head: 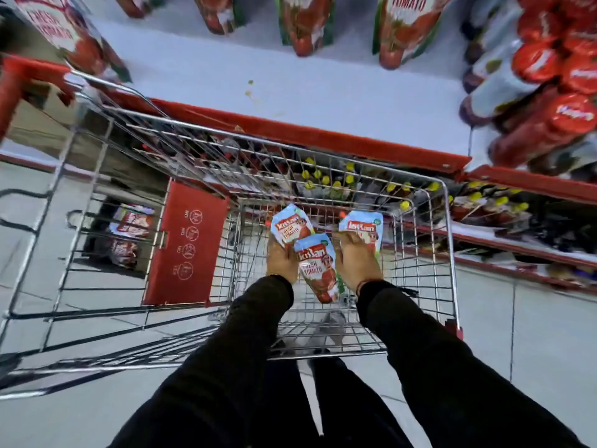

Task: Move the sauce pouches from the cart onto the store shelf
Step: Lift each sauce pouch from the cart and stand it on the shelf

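Three red, white and blue tomato sauce pouches lie inside the wire cart. My left hand lies on the left pouch, fingers curled over its lower half. My right hand covers the right pouch in the same way. The middle pouch lies between my wrists, untouched as far as I can tell. The white store shelf with its red front edge runs just beyond the cart. Several pouches of the same kind stand at its back.
Jars with red lids fill the right end of the shelf. A lower shelf holds bottles with yellow caps. The cart's red child-seat flap stands to my left. Grey tiled floor surrounds the cart.
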{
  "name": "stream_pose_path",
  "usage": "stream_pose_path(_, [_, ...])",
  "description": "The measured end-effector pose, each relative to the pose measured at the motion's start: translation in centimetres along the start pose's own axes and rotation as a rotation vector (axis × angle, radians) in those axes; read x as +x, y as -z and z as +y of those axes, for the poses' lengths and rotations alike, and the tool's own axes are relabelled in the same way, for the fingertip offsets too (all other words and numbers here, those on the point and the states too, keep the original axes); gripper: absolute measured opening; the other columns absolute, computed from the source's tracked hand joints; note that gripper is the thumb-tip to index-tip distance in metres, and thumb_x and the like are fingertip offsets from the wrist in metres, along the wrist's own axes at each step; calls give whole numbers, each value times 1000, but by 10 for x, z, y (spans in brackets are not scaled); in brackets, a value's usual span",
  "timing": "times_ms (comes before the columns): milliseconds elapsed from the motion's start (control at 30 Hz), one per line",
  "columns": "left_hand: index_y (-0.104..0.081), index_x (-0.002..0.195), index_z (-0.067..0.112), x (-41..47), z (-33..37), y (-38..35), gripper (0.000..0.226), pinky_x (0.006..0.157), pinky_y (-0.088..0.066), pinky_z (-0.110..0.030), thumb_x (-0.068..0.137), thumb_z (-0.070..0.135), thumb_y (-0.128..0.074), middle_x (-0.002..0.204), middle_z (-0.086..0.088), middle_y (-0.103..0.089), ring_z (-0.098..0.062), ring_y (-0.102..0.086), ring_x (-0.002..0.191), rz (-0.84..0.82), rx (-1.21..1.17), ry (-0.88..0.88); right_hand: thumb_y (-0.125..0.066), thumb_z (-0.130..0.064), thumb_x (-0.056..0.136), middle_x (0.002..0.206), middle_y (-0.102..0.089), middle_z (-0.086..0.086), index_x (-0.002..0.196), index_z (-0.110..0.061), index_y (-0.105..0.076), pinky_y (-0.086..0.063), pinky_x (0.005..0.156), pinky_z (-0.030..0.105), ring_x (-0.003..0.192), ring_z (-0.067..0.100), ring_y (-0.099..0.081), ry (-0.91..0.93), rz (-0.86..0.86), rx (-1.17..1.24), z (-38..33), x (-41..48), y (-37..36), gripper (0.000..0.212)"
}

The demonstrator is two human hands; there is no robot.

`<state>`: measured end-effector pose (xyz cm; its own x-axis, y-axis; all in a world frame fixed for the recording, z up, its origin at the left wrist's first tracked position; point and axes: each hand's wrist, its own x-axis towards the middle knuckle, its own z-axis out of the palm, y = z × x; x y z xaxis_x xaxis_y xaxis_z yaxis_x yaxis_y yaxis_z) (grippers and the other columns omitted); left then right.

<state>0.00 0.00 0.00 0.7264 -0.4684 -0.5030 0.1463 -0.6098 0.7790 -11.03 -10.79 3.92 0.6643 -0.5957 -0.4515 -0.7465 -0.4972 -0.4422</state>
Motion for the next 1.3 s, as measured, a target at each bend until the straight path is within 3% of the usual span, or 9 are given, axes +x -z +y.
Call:
stream_pose_path(133, [-50,132,-2,28,-37,-10,36,100,-44,-41,98,11,-44,138,-18,-54,-39,-53,124,-86,157,343,-51,-11,95,118,-66,20,129,-8,-52,-49,83,36,107,37,-64,-175,-128,126,14,23,-21,34])
stream_pose_path(233, [-55,130,4,46,-60,-12,39,105,-49,-45,91,3,-52,134,-22,-59,-39,-57,123,-133,156,385,-49,-9,97,115,-68,23,120,1,-60,-42,76,30,101,37,-64,-207,-157,214,21,33,-32,27])
stream_pose_path(433, [-70,104,0,45,-57,-16,21,94,-49,-37,88,11,-64,114,-21,-70,-36,-64,108,-91,189,331,-56,-6,94,102,-71,9,97,-7,-70,-37,77,23,90,22,-61,-268,-52,364,37,31,-42,14])
stream_pose_path(667, [-74,103,2,10,-39,-1,22,91,-48,-29,85,14,-70,108,-15,-74,-23,-64,98,-83,194,140,-62,-9,91,102,-74,17,94,0,-70,-46,84,26,91,26,-65,-315,-50,404,43,9,-29,13])
stream_pose_path(767, [-72,106,4,-3,-21,19,23,87,-51,-31,88,16,-66,106,-15,-74,-30,-68,98,-86,205,54,-65,-13,90,96,-76,15,89,-3,-69,-56,88,37,92,29,-70,-296,25,445,28,-6,-15,11])
stream_pose_path(900, [-71,107,6,-17,13,53,20,82,-51,-27,90,14,-63,105,-12,-74,-20,-67,92,-74,147,-56,-63,-15,92,91,-77,10,91,-6,-69,-58,85,38,82,16,-70,-221,113,468,-4,-23,9,11])
stream_pose_path(1000, [-72,105,8,-26,41,82,20,80,-55,-29,91,18,-63,102,-8,-74,-15,-67,86,-39,157,-194,-61,-18,93,97,-77,3,98,-13,-70,-58,86,33,81,9,-67,-180,213,474,-37,-35,32,12])
stream_pose_path(1167, [-68,88,6,-33,86,134,20,67,-53,-42,92,24,-61,85,-18,-67,-32,-64,77,45,136,-362,-57,-23,96,109,-73,5,113,-13,-66,-50,80,22,83,10,-63,-78,367,432,-94,-47,71,22])
stream_pose_path(1300, [-70,92,7,-27,125,178,14,75,-54,-28,91,20,-63,94,-8,-66,-21,-66,84,135,96,-496,-57,-26,95,112,-73,5,112,-11,-67,-55,94,33,98,15,-68,72,456,457,-137,-41,101,25])
